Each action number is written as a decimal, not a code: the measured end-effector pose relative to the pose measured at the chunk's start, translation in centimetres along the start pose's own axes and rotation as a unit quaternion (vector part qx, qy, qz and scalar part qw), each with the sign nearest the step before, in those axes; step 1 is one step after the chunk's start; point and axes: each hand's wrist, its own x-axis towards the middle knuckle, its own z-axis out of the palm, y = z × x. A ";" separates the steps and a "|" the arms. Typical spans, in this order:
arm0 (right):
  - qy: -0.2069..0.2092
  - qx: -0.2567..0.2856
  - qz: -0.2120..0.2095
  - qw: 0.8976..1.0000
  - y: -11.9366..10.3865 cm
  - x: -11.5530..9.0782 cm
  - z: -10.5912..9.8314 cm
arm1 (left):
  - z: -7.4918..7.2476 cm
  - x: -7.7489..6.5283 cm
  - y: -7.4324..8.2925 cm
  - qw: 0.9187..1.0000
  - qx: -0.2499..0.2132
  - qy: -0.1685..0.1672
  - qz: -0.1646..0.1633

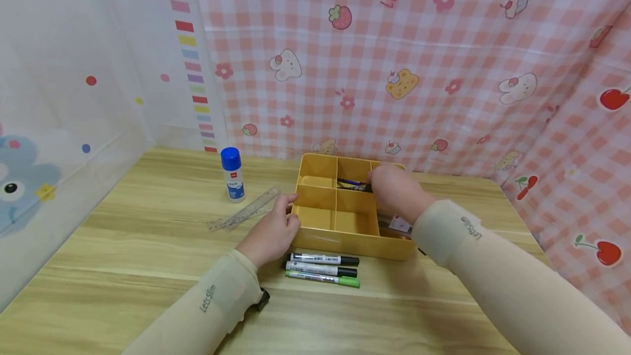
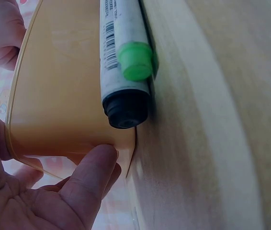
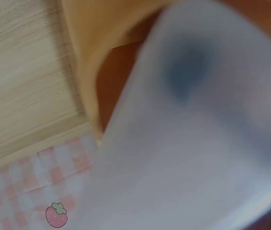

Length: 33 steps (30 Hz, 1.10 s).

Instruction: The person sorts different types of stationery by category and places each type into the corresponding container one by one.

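A yellow divided organizer box [image 1: 355, 241] stands on the table. My left hand [image 1: 273, 233] rests its fingertips against the box's left end; the left wrist view shows the fingers [image 2: 99, 165] low on the outer wall. My right hand [image 1: 399, 190] reaches down over the back right compartments, its fingertips hidden. Right beside it, blue and dark pens [image 1: 351, 183] lie in the back middle compartment. Whether the right hand holds anything, I cannot tell. A blurred whitish thing [image 3: 174, 158] fills much of the right wrist view. A pink-and-white label [image 1: 399, 224] shows in the front right compartment.
Two black-capped markers [image 1: 320, 259] and a green-capped pen [image 1: 322, 279] lie before the box. A glue stick [image 1: 233, 175] with a blue cap stands upright at left, near clear rulers [image 1: 248, 211]. Printed cloth [image 1: 315, 92] hangs behind the table [image 1: 162, 223].
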 end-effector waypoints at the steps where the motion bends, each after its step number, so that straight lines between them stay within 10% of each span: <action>1: -0.004 -0.002 -0.001 1.000 0.0 0.1 0.0 | 0.0 0.0 0.0 1.000 0.000 0.000 0.001; 33: -0.014 0.024 -0.009 1.000 -0.6 0.4 0.6 | 0.0 -0.1 0.1 1.000 -0.003 -0.003 -0.004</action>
